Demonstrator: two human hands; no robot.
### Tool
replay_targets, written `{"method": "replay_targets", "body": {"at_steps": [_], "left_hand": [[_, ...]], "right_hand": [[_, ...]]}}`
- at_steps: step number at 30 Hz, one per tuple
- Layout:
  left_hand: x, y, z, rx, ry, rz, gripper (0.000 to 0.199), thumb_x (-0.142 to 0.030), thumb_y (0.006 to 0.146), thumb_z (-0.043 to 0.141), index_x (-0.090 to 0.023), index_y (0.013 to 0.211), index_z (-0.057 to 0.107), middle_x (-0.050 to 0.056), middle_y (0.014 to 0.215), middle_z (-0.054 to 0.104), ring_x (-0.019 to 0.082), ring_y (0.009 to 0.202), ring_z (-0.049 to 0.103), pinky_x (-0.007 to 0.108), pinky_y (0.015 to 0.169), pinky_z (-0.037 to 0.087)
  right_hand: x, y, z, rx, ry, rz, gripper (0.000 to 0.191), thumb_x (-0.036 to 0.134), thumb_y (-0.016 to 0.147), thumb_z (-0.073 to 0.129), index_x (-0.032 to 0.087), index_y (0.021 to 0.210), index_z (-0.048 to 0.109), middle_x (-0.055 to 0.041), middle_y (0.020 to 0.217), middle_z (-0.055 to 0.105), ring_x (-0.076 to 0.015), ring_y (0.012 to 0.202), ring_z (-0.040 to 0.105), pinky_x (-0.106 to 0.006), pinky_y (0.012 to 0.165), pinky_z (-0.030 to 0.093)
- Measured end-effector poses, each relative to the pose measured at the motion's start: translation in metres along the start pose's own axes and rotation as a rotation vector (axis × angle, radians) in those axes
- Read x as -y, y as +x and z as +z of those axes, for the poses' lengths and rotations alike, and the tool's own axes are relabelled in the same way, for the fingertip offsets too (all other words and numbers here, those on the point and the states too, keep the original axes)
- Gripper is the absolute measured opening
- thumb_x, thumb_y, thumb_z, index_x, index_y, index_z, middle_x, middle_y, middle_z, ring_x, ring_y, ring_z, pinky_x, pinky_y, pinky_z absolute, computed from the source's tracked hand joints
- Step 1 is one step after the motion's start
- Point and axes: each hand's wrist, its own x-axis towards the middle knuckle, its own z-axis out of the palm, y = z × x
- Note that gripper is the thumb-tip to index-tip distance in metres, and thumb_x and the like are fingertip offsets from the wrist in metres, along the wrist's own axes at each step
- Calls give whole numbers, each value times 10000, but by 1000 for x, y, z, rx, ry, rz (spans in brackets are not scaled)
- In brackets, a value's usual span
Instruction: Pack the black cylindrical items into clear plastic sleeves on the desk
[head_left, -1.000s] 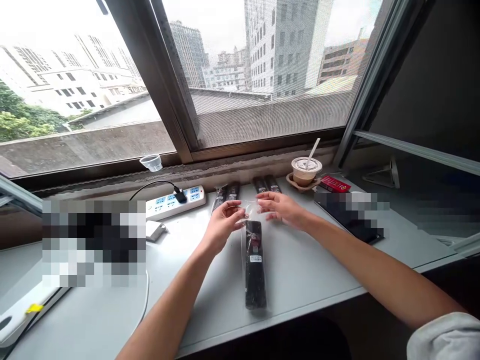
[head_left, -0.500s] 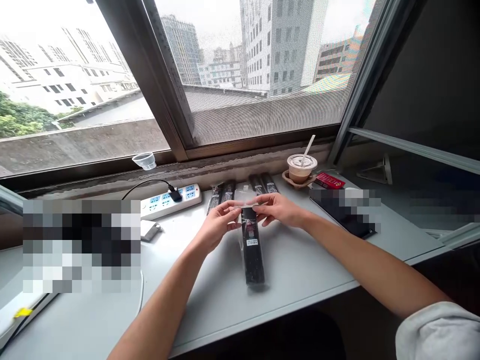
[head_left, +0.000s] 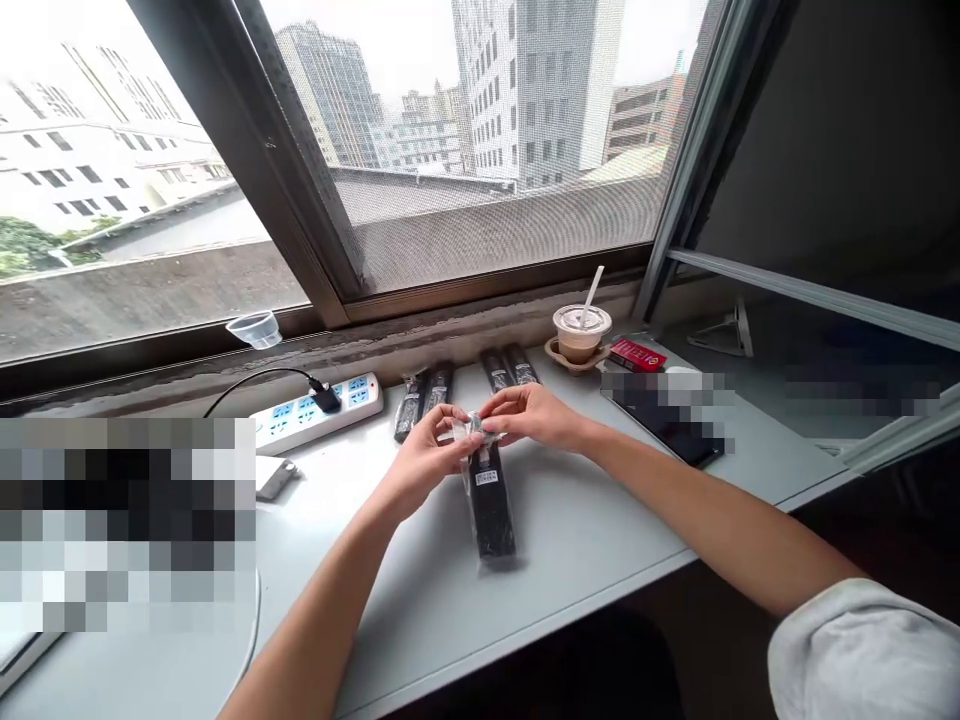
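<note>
A clear plastic bag (head_left: 502,563) lies on the desk with a long black item (head_left: 493,515) inside it. A white printed label shows on its upper half; the item's exact kind is unclear. At the bag's far end my left hand (head_left: 435,455) pinches the plastic with thumb and fingers. From the other side my right hand (head_left: 536,415) grips the same end, its fingertips close to the left ones. The plastic is bunched up between the two hands. Just beyond them lie similar bagged black items (head_left: 437,388), with another pair (head_left: 510,368) to their right.
A white power strip (head_left: 319,410) with a black plug lies back left, near a small clear cup (head_left: 255,328) on the sill. Back right are an iced drink (head_left: 581,335) in a cardboard holder, a red box (head_left: 636,354) and a dark tablet-like slab (head_left: 660,425). Blurred blocks hide the left side.
The plastic at the bag's far end is now folded or gathered over the black item's top, where it stood flatter before. The view has shifted a little to the right.
</note>
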Motion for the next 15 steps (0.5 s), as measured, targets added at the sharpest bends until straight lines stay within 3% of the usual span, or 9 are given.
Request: {"method": "replay_targets", "body": {"at_steps": [5, 8, 10, 13, 15], "left_hand": [[9, 5, -5, -132, 149, 84, 476, -459, 791, 830, -205, 1150, 648, 51, 1041, 687, 159, 822, 688, 261, 698, 538], [12, 18, -9, -315, 386, 89, 413, -437, 844, 745, -166, 1154, 712, 69, 935, 740, 174, 781, 698, 268, 697, 537], [10, 34, -12, -377, 464, 79, 377, -387, 849, 724, -159, 1148, 739, 68, 885, 756, 187, 782, 705, 274, 704, 536], [2, 67, -13, -446, 583, 87, 323, -321, 825, 730, -167, 1107, 766, 79, 907, 771, 223, 839, 718, 311, 777, 544], [-3, 90, -10, -504, 677, 110, 292, -288, 829, 725, -166, 1090, 768, 102, 969, 771, 254, 948, 717, 345, 887, 534]], "right_hand": [[-7, 4, 1, -53, -33, -64, 330, 391, 825, 815, 160, 1055, 767, -83, 954, 773, -213, 895, 743, -338, 781, 639], [-11, 9, -6, -203, -93, -89, 296, 353, 850, 781, 182, 1087, 731, -106, 1096, 754, -217, 900, 741, -310, 697, 623], [-12, 12, -11, -267, -211, -130, 247, 344, 879, 739, 180, 1063, 725, -99, 1053, 753, -211, 877, 725, -280, 648, 584], [-13, 10, -12, -212, -401, -241, 192, 331, 925, 672, 169, 1004, 738, -57, 868, 746, -183, 781, 686, -273, 663, 534], [-14, 7, -9, -111, -453, -304, 168, 296, 936, 644, 169, 981, 744, -46, 868, 754, -173, 772, 677, -275, 704, 524]]}}
